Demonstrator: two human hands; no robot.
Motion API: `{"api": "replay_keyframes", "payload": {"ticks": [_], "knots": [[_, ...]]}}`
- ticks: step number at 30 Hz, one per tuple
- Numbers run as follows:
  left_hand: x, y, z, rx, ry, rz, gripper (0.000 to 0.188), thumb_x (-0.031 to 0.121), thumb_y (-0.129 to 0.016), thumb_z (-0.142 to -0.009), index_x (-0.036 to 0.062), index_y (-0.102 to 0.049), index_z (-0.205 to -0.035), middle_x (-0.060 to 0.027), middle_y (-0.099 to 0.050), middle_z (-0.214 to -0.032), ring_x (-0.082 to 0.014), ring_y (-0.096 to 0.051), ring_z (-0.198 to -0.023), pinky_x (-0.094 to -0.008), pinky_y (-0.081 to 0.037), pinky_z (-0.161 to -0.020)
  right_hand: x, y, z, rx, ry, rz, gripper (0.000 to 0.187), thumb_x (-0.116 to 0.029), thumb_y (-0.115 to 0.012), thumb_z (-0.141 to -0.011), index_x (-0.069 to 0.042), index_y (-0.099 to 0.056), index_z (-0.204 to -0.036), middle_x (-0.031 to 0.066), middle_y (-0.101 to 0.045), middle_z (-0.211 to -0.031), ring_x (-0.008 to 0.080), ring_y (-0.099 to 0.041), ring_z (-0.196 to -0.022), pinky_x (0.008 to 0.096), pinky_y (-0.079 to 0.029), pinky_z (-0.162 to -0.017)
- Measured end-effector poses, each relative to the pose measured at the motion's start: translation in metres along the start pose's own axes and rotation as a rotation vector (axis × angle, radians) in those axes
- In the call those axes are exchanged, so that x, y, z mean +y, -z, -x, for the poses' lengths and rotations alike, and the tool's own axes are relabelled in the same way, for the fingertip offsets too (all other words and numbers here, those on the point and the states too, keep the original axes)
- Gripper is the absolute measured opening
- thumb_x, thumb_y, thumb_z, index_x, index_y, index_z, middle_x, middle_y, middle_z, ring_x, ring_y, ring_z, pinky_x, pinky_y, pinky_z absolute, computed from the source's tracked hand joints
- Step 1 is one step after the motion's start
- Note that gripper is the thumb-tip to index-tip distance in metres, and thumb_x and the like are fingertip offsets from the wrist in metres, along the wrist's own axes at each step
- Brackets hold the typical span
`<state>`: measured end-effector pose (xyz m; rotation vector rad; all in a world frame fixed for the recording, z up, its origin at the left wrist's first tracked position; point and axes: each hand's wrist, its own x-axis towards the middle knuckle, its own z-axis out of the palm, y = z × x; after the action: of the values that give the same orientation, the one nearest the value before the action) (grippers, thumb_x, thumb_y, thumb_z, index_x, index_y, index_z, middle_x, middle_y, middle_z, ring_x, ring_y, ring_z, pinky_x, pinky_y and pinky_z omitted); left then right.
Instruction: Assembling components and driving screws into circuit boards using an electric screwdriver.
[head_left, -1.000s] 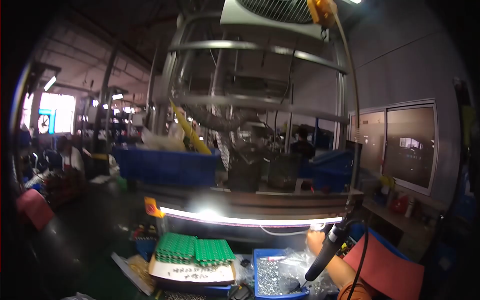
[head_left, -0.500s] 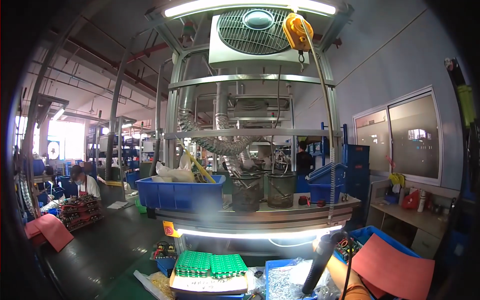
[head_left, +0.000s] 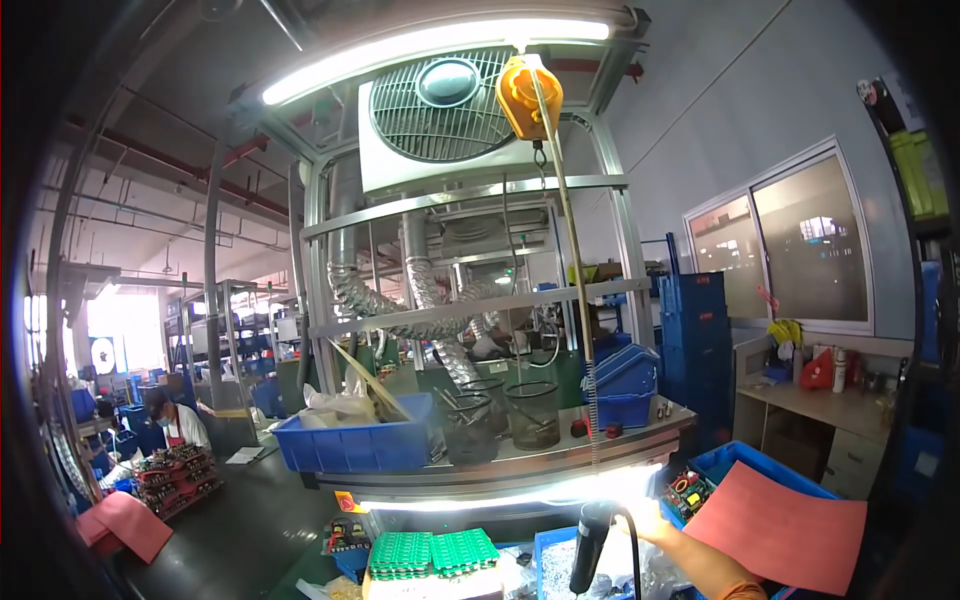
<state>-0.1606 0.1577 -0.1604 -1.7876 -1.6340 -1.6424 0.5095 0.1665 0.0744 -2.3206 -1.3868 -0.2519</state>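
My right forearm (head_left: 705, 565) reaches in from the lower right. My right hand (head_left: 650, 522) is close to the lit edge of the bench, washed out by glare, so its fingers cannot be made out. Just left of it a black electric screwdriver (head_left: 590, 550) hangs tilted below a coiled cord; whether the hand touches it is unclear. Beneath the screwdriver is a blue tray (head_left: 550, 565) of small pale parts with clear plastic bags beside it. Stacked green circuit boards (head_left: 432, 553) lie in a carton to the left. My left hand is out of view.
At right, a red sheet (head_left: 775, 525) covers part of a blue crate (head_left: 740, 458) holding circuit boards. A blue bin (head_left: 352, 440) and wire-mesh cups (head_left: 533, 418) stand on the shelf above a bright tube lamp (head_left: 520, 497). A co-worker (head_left: 182, 425) sits far left.
The whole view has tilted and shifted, so the bench frame leans and sits lower. My right hand, mostly behind the screwdriver before, now shows to the right of it.
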Motion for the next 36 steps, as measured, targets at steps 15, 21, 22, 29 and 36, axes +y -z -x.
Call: {"api": "replay_keyframes", "payload": {"ticks": [15,21,22,29,36], "knots": [[0.047,0.034,-0.026,-0.064,0.025,0.085,0.009,0.006,-0.05,-0.074,-0.0008,-0.053,-0.078,-0.0189,-0.053,-0.077,-0.037,-0.048,-0.076,-0.0442,-0.039,-0.071,-0.008,0.022,0.087,0.077,0.394,0.031,0.022,-0.019,-0.049,-0.073,-0.003,-0.062,-0.081,0.0185,-0.061,-0.085,0.034,-0.059,-0.078,0.0419,-0.048,-0.068],[0.043,0.03,-0.029,-0.1,0.002,0.094,0.011,0.008,-0.05,-0.074,-0.0006,-0.054,-0.079,-0.0194,-0.054,-0.079,-0.0376,-0.049,-0.078,-0.0446,-0.04,-0.072,-0.008,0.037,0.123,-0.034,0.166,-0.01,0.034,-0.03,-0.053,-0.072,-0.004,-0.062,-0.092,0.0195,-0.062,-0.087,0.0344,-0.059,-0.084,0.0408,-0.046,-0.075],[0.042,0.03,-0.028,-0.104,-0.006,0.094,0.01,0.008,-0.051,-0.074,-0.0002,-0.054,-0.079,-0.0192,-0.054,-0.079,-0.0374,-0.049,-0.078,-0.0443,-0.04,-0.072,-0.014,0.049,0.131,-0.034,0.16,-0.02,0.034,-0.03,-0.053,-0.072,-0.004,-0.062,-0.092,0.0195,-0.062,-0.087,0.0344,-0.059,-0.084,0.0408,-0.046,-0.075],[0.01,0.014,-0.003,-0.057,-0.097,0.002,0.013,0.01,-0.053,-0.076,0.0022,-0.059,-0.083,-0.0171,-0.059,-0.083,-0.0366,-0.053,-0.082,-0.0433,-0.043,-0.076,-0.095,0.212,0.188,0.137,0.206,-0.829,0.015,-0.014,-0.058,-0.081,0.001,-0.06,-0.082,0.008,-0.062,-0.066,0.0115,-0.061,-0.06,0.0237,-0.047,-0.057],[0.025,0.044,-0.011,-0.565,-0.008,-0.249,0.009,0.014,-0.056,-0.077,0.0064,-0.06,-0.079,-0.0161,-0.06,-0.084,-0.0327,-0.055,-0.085,-0.0412,-0.043,-0.072,-0.118,0.297,0.101,0.485,0.746,-1.062,0.007,-0.006,-0.061,-0.076,-0.001,-0.059,-0.081,0.0064,-0.062,-0.069,0.012,-0.06,-0.058,0.0238,-0.046,-0.052]]}}
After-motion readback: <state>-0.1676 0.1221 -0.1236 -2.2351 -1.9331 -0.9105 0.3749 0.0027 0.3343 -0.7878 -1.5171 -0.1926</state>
